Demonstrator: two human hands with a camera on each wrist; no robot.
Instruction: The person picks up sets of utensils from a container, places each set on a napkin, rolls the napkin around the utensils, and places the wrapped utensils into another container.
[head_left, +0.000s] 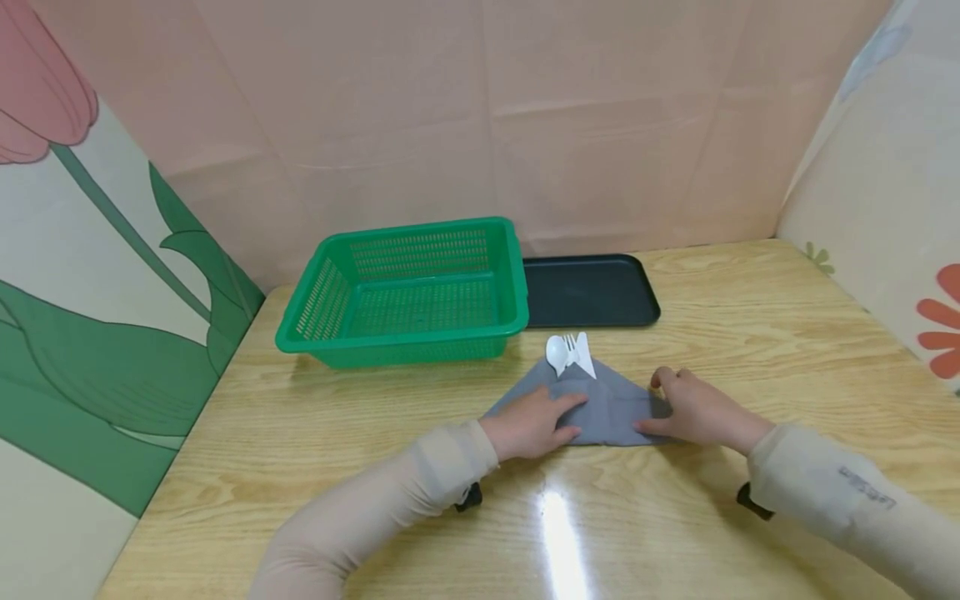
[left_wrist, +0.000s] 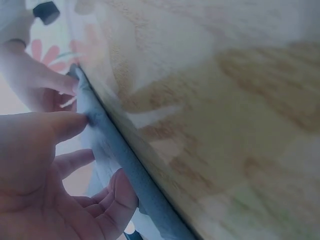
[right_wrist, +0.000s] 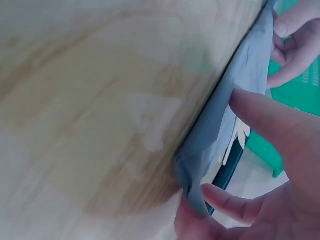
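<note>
A folded grey cloth napkin (head_left: 606,415) lies between the two hands on the light wood-grained table (head_left: 225,500), its long axis running left to right and its straight edge toward the person. From its peak on the far side, a white plastic spoon (head_left: 557,351), a white plastic fork (head_left: 572,347) and a white plastic knife (head_left: 586,358) stick out, pointing away, nearer the left hand (head_left: 532,423). That hand rests over the napkin's left part, thumb and forefinger extended and apart. The right hand (head_left: 699,410) has its fingers curled about the right corner, the cloth lifted slightly there. Beyond the cutlery sits a black rectangular tray (head_left: 592,292); a green perforated plastic basket (head_left: 405,343) bounds the far left. The tabletop leaves room to the right and on the near side.
</note>
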